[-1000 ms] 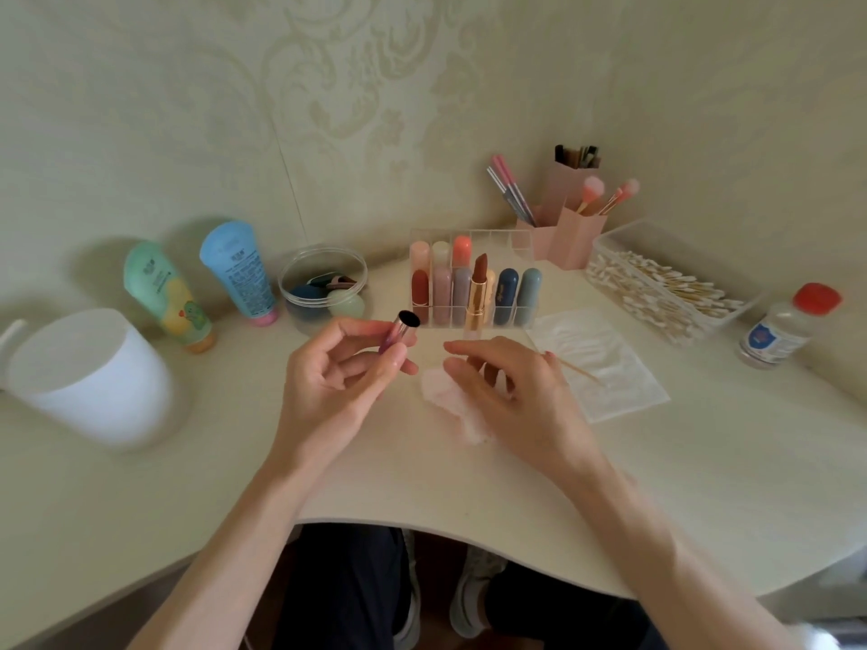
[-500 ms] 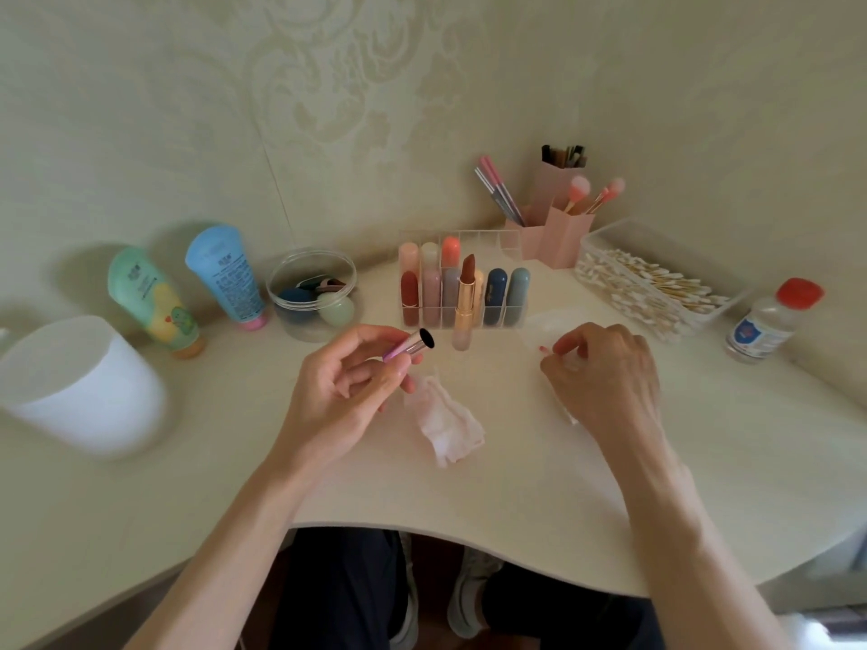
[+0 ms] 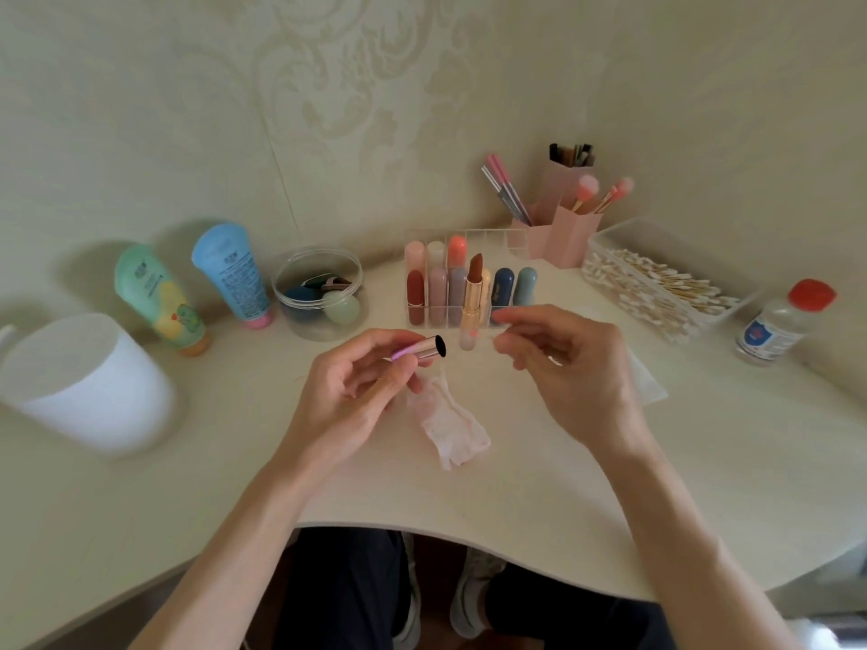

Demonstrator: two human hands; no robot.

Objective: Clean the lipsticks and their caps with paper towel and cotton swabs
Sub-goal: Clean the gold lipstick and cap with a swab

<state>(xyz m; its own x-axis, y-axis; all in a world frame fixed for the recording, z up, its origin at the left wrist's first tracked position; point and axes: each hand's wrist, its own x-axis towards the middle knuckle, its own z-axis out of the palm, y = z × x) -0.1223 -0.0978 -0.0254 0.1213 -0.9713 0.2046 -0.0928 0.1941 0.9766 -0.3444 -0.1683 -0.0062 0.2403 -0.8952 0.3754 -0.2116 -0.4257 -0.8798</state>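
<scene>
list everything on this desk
lipstick cap: one, pink-silver, held
open lipstick: one, brown, gold tube, before organizer
capped lipsticks: about nine, mixed, in organizer
paper towel: one, pinkish, crumpled, centre
cotton swabs: many, white, box at right
bottle: one, clear, red cap, far right
brush holder: one, pink, back corner
sponge jar: one, clear, left of organizer
tubes: two, green and blue, left
container: one, white, far left
left hand: grips cap
right hand: fingers curled, contents blurred
</scene>
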